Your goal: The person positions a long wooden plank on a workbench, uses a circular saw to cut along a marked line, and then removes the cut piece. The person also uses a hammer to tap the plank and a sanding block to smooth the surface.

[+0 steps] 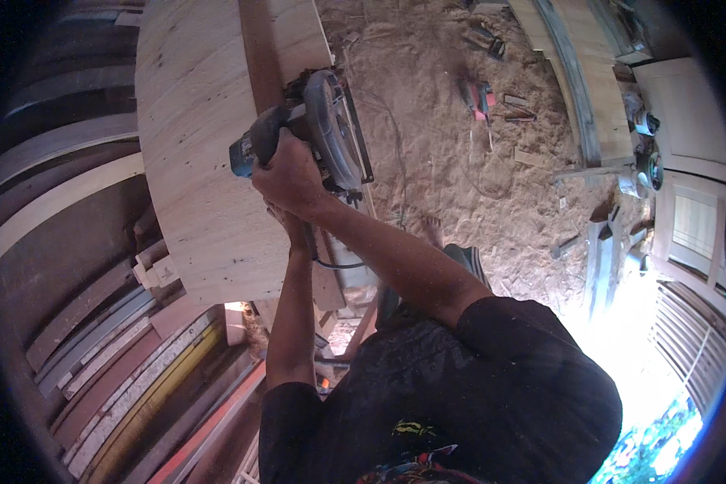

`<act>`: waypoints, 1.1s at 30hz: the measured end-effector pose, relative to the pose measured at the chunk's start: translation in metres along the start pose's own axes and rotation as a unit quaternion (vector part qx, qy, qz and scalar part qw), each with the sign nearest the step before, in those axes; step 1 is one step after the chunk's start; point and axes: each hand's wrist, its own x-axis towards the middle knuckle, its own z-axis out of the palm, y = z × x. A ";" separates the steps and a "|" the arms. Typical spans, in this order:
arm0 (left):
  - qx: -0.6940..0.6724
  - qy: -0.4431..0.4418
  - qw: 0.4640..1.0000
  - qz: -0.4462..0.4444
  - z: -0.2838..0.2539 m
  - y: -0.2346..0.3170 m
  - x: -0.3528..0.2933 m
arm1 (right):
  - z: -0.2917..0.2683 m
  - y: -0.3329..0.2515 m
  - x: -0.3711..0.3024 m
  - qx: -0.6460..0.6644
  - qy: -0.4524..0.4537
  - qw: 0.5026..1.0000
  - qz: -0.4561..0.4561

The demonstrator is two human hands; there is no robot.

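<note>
A circular saw [331, 133] with a dark body and rounded blade guard sits along the right edge of a pale plywood sheet [198, 161]. My right hand [289, 171] is wrapped round its rear handle. Just below, my left hand [286, 219] is close behind the saw, over or against a long brown wooden strip [260, 48] that runs lengthwise on the sheet. The right hand and wrist cover most of the left fingers, so I cannot tell what they grip. A dark cord [339, 264] curves out near my left wrist.
Stacked boards [121, 371] line the left side. Sawdust covers the floor [427, 105] to the right, where a red-and-black tool [481, 102] and wood scraps [528, 157] lie. Long planks [569, 81] stand farther right, near a panelled door [694, 234].
</note>
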 end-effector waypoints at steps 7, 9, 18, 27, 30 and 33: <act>-0.190 -0.007 0.979 -0.068 0.012 -0.044 0.014 | 0.001 -0.011 0.006 0.044 -0.011 0.999 -0.006; -0.226 -0.007 0.972 -0.065 0.017 -0.055 0.014 | 0.003 -0.010 0.008 0.035 -0.014 0.999 -0.007; -0.114 -0.015 0.990 -0.078 0.009 0.016 0.020 | 0.010 0.002 0.031 0.002 -0.013 1.000 0.006; -0.063 -0.002 0.990 -0.125 0.009 0.040 0.032 | 0.008 0.000 0.042 0.021 -0.006 1.000 -0.015; 0.018 -0.024 0.991 -0.133 0.005 0.032 0.037 | 0.014 0.003 0.045 0.008 -0.022 1.000 -0.010; 0.102 -0.030 0.991 -0.083 -0.003 0.063 0.037 | 0.002 -0.006 0.051 0.036 -0.075 0.996 0.011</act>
